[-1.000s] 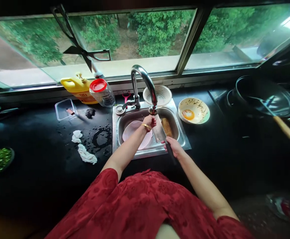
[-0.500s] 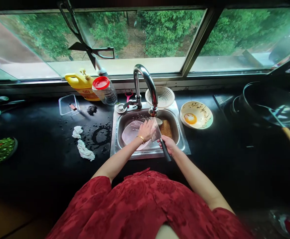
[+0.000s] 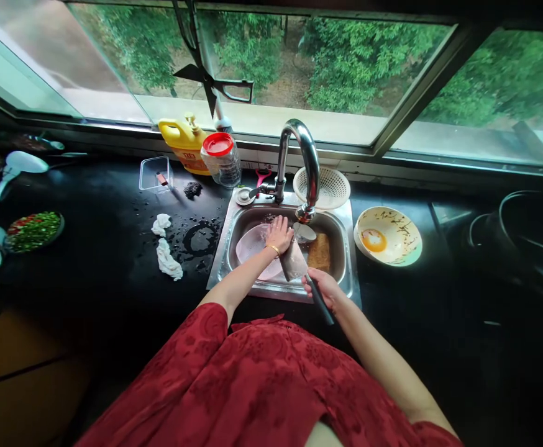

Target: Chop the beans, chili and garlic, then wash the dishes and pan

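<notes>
My right hand [image 3: 323, 288] grips the black handle of a kitchen cleaver [image 3: 294, 261], whose broad blade slants up and left over the sink [image 3: 294, 287]. Beside the blade's upper end is my left hand [image 3: 279, 234], fingers stretched out and holding nothing; I cannot tell whether it touches the metal. Below the left hand a pale pink basin [image 3: 250, 245] lies in the sink. A brown sponge-like block [image 3: 319, 251] and a pale, rounded object [image 3: 304, 233] are to its right. Above the hands arches the chrome faucet [image 3: 312, 167].
Right of the sink stands a stained bowl [image 3: 399, 239]; behind the faucet, a white colander [image 3: 327, 186]. A yellow jug [image 3: 185, 146], red-lidded jar [image 3: 220, 162], clear tray [image 3: 153, 176] and crumpled white cloth [image 3: 168, 261] are left. Farther left sits a plate of chopped vegetables [image 3: 33, 231].
The view has turned left, so the scene shifts rightward. My left hand has moved off the cleaver's face toward the basin, and more of the blade shows. The right hand keeps its grip.
</notes>
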Available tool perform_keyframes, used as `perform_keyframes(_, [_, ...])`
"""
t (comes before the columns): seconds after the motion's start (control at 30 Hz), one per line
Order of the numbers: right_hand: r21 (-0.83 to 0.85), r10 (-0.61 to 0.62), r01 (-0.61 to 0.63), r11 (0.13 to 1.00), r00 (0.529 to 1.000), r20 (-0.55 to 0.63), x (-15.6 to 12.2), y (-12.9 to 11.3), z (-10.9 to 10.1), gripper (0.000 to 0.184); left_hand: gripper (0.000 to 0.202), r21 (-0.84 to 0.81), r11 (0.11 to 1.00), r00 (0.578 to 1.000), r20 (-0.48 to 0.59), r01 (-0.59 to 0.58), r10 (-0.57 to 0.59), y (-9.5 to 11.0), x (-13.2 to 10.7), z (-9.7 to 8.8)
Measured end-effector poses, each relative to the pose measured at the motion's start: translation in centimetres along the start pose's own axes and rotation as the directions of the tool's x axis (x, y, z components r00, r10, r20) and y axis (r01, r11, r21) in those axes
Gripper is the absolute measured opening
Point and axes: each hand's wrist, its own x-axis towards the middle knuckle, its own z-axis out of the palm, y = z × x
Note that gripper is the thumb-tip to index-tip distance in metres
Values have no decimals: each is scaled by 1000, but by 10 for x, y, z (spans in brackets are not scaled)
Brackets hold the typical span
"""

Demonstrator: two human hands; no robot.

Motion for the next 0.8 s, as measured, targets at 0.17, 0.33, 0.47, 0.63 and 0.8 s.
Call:
perform_keyframes(0.17, [41, -107, 109, 993, 992, -63, 35, -13, 6, 15, 57, -26, 957, 955, 61, -288, 289, 26, -28, 18])
perform_keyframes(0.33, [116, -137, 143, 983, 989, -52, 54, -25, 5, 14, 58, 34, 878, 857, 235, -478, 458, -24, -70, 10])
perform_keyframes(0.47, [-239, -252, 235, 942, 967, -45, 57, -34, 1, 16, 58, 154, 956, 957, 188, -250, 220, -68, -74, -24])
perform_keyframes(0.63, [-939, -508, 339, 63, 820, 263, 47, -21, -14, 40, 53, 65, 940, 942, 13, -336, 336, -37, -84, -43])
perform_keyframes(0.8, [-802, -461, 400, -443, 666, 587, 65, -11, -45, 54, 73, 77, 786, 790, 84, -613, 608, 0, -63, 9])
